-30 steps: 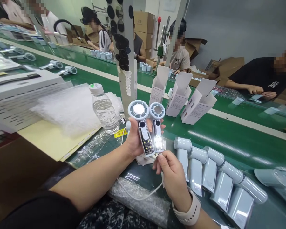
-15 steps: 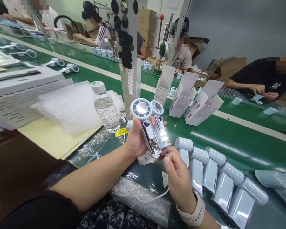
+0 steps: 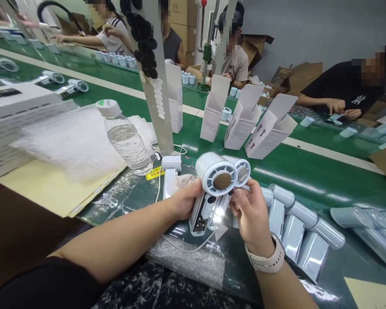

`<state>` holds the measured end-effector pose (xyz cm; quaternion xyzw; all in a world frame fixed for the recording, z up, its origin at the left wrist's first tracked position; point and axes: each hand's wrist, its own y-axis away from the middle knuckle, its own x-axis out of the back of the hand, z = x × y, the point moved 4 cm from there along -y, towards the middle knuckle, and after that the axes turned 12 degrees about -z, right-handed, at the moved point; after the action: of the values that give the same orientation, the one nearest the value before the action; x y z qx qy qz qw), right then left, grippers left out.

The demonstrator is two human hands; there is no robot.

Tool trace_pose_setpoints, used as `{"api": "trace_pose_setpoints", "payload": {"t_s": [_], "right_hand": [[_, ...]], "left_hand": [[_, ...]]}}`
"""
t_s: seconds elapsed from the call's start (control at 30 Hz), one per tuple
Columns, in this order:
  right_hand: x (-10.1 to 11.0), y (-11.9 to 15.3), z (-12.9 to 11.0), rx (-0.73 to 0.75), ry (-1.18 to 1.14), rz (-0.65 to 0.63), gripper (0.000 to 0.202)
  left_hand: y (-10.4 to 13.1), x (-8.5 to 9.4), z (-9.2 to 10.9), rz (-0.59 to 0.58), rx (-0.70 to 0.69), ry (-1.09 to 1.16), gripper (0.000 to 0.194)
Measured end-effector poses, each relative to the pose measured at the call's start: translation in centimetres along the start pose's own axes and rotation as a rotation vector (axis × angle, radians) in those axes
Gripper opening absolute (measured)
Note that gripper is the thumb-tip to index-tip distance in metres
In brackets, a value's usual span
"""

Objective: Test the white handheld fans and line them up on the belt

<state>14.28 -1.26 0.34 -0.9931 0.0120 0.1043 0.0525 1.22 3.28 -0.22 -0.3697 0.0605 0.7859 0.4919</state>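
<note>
In my left hand is a light-blue handheld fan, its round vented head turned toward me and its clear front showing a circuit board. A second handheld fan sits right beside it, partly hidden behind the first. My right hand has its fingers closed on the side of this second fan, just under its head. A thin white cable curves below the fans; its end is hard to make out. Several more fans lie in a row to the right of my right hand.
A water bottle and plastic bags stand left, by a metal post. Open white boxes line the green conveyor. Bubble wrap lies near my lap. Co-workers sit across the belt.
The fans have come lower and tilted, heads toward me. My right hand has left the cable at their bottom ends and moved up to the second fan's side. The view has shifted.
</note>
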Motion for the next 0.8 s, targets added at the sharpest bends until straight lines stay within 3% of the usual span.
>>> {"api": "trace_pose_setpoints", "payload": {"t_s": [0.33,0.8], "right_hand": [[-0.1,-0.8,0.0,-0.194,-0.165,-0.104,0.053],[0.4,-0.5,0.4,-0.192,-0.141,-0.154,0.041]], "left_hand": [[0.3,0.8,-1.1,0.016,0.066,-0.039,0.059],[-0.7,-0.2,-0.4,-0.061,0.081,0.021,0.061]]}}
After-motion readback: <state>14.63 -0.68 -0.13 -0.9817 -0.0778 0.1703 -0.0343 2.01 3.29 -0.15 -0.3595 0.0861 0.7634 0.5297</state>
